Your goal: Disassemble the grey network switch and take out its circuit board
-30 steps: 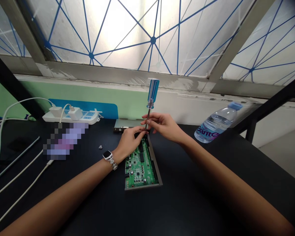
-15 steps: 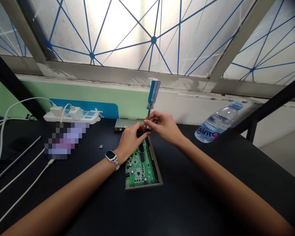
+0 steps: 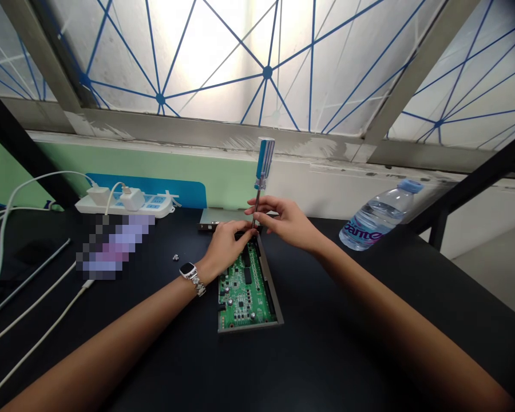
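Observation:
My right hand (image 3: 287,223) is closed, thumb and fingers pinching the metal shaft of a screwdriver (image 3: 264,163). Its blue-and-clear handle points up, nearly upright and leaning slightly right. The tip goes down to the far end of a green circuit board (image 3: 242,294) set in a grey metal frame, where fingers hide it. Over that same far end my left hand (image 3: 227,243) is closed on the board, with the thumb and index finger beside the screwdriver's tip. A watch and a bracelet are on the left wrist.
Small screws (image 3: 175,258) lie left of the board on the black table (image 3: 326,343). A metal panel (image 3: 227,216) sits behind my hands. Farther left are a white power strip (image 3: 154,205) with plugs and cables; a water bottle (image 3: 380,217) stands tilted in view at right.
The screwdriver has moved slightly left and stands more upright. My right-hand fingers have shifted and stretched out a little along the shaft. The left hand has barely moved.

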`<state>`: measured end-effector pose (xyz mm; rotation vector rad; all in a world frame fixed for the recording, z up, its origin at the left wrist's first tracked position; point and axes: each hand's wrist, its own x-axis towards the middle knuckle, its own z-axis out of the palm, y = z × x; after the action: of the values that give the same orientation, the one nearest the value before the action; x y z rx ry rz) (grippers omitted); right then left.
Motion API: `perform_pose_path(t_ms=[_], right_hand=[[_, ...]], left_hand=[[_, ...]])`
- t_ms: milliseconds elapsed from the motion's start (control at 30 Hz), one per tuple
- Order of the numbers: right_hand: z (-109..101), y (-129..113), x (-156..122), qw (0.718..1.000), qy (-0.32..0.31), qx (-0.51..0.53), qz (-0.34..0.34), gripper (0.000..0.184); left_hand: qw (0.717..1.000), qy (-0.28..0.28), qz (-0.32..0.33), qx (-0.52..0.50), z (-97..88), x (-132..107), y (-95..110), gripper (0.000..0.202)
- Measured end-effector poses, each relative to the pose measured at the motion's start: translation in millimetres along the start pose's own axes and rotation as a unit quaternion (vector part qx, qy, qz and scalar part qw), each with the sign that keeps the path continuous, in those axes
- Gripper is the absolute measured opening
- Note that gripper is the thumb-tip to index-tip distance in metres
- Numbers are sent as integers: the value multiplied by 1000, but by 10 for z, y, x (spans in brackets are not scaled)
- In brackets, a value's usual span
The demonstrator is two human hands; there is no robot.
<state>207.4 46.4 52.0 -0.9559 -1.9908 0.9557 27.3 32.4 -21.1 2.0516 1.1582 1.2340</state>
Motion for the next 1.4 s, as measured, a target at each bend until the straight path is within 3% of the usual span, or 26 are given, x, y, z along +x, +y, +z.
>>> perform_pose_path(t_ms=[267, 400, 467, 800, 900, 1133, 1400], right_hand=[[-3, -2, 4, 1000, 19, 2, 16, 22], [19, 25, 14, 998, 55, -33, -6, 15], [28, 44, 19, 996, 73, -43, -15, 13], [79, 56, 20, 990, 124, -57, -36, 23], [57, 57, 19, 991, 111, -61, -40, 25], [-23, 3, 11, 999, 10, -38, -20, 30], [19, 3, 7, 993, 67, -89, -28, 15]], left_hand=[[998, -20, 20, 50, -17, -4, 40, 22], [998, 27, 25, 57, 5, -9, 33, 9], [998, 49, 19, 38, 19, -7, 26, 16], [998, 53, -7, -15, 19, 10, 30, 9], [998, 49, -10, -29, 17, 7, 12, 7], [999, 12, 4, -38, -3, 23, -2, 11], [1000, -14, 7, -5, -6, 3, 24, 20]])
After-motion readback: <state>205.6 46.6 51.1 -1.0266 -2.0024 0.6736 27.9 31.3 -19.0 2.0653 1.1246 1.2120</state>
